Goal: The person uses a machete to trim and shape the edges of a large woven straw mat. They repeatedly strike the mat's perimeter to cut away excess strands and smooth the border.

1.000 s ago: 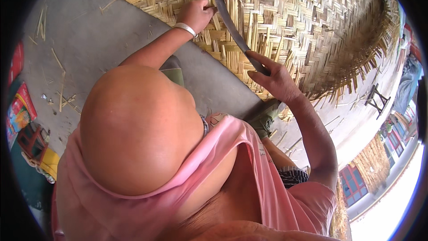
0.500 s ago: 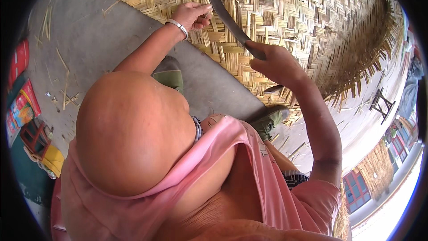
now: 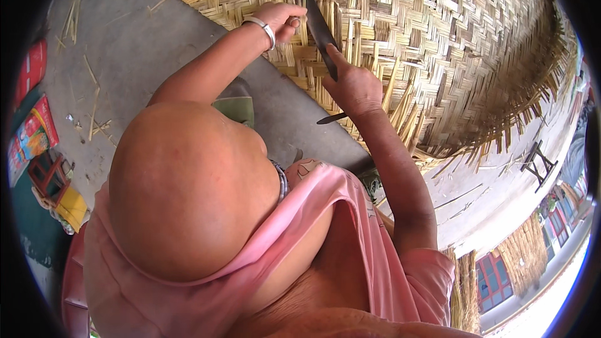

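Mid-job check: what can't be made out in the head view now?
Head view: grip end of the knife, covered by the right hand.
Head view: other end of the dark pointed piece, hidden by the right wrist; unclear whether it joins the knife.
Head view: far side of the woven mat, cut off by the top edge.
Head view: whether the left hand pinches anything; too small to tell.
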The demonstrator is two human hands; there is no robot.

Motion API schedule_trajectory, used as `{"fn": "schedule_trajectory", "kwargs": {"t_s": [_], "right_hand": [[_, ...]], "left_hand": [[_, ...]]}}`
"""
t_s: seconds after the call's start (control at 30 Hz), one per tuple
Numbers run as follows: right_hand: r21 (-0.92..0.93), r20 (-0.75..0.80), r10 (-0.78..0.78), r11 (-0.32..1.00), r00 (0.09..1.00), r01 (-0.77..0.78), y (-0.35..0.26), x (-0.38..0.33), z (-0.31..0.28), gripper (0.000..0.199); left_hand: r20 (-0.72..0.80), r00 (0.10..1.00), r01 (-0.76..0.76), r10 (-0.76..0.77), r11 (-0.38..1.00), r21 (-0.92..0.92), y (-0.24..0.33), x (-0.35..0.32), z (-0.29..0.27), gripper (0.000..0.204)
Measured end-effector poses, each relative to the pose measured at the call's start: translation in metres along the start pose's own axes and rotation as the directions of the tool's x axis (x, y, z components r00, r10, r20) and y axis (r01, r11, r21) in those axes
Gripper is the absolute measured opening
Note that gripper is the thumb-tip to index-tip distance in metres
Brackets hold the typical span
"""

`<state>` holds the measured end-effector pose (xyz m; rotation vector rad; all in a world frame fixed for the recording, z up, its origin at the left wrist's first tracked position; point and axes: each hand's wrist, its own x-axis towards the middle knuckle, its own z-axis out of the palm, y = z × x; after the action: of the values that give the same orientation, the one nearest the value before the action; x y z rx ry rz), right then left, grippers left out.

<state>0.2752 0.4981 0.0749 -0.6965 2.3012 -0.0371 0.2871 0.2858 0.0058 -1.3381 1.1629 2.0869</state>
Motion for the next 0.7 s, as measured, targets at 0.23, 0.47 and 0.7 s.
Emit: {"fn": "schedule_trajectory", "kwargs": {"t_s": [0.23,0.47,0.7], "right_hand": [[-0.011,0.024,-0.024,1.000,0.999,0.024,0.002,-0.001,-0.006,0.061],[-0.152,0.168,-0.027,0.987,0.985,0.053,0.028,-0.037,-0.045,0.060],[0.380,0.292,-0.037,0.922,0.956,-0.080,0.102,-0.111,-0.092,0.060]], "left_hand": [[-0.049,0.960,-0.228,0.275,0.872,0.434,-0.003,0.004,0.002,0.032],[0.231,0.653,-0.364,0.721,0.032,0.931,-0.019,0.015,-0.015,0.048],[0.016,0.707,-0.511,0.707,0.495,0.703,-0.009,0.013,-0.006,0.034]]}}
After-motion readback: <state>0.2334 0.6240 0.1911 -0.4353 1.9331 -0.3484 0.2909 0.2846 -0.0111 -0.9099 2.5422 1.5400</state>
